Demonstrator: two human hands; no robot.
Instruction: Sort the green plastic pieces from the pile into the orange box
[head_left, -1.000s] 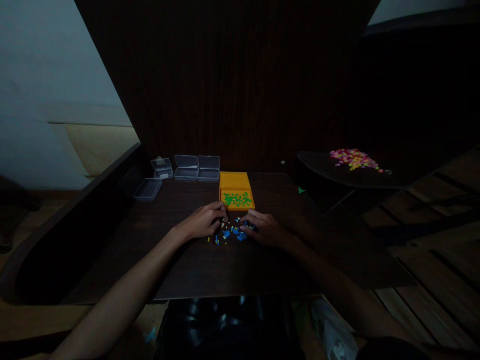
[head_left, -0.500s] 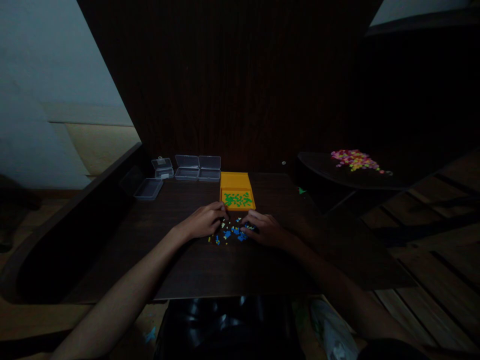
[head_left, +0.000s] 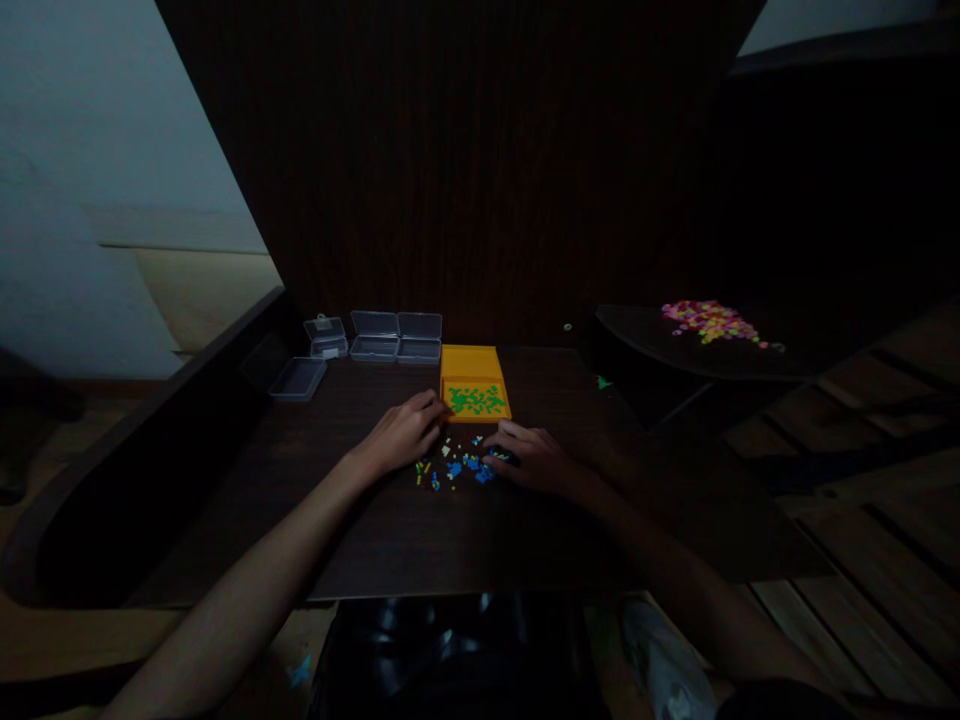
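Note:
My left hand (head_left: pixel 407 433) is at the left front corner of an open yellow box (head_left: pixel 475 418). Its fingers are curled and pressed together; whatever may be between them is hidden. Small green pieces (head_left: pixel 476 400) are spread in the box's lower half. In front of it lies a loose pile of tiny building bricks, mostly blue bricks (head_left: pixel 455 468), with yellow bricks (head_left: pixel 420 474) and pale bricks (head_left: pixel 446 450) among them. My right hand (head_left: pixel 536 457) rests at the right side of this pile, thumb and fingers apart over the blue pieces.
Clear plastic cases (head_left: pixel 396 348) with raised lids stand at the back left, beside a smaller case (head_left: pixel 327 338) and an open flat case (head_left: pixel 298 379). A heap of pink and yellow beads (head_left: pixel 711 320) lies on a raised side shelf (head_left: pixel 645 335). A dark panel rises behind the desk.
My left hand has drawn back from the pile, up and left to the box's corner, uncovering yellow and pale bricks. My right hand has stayed almost still.

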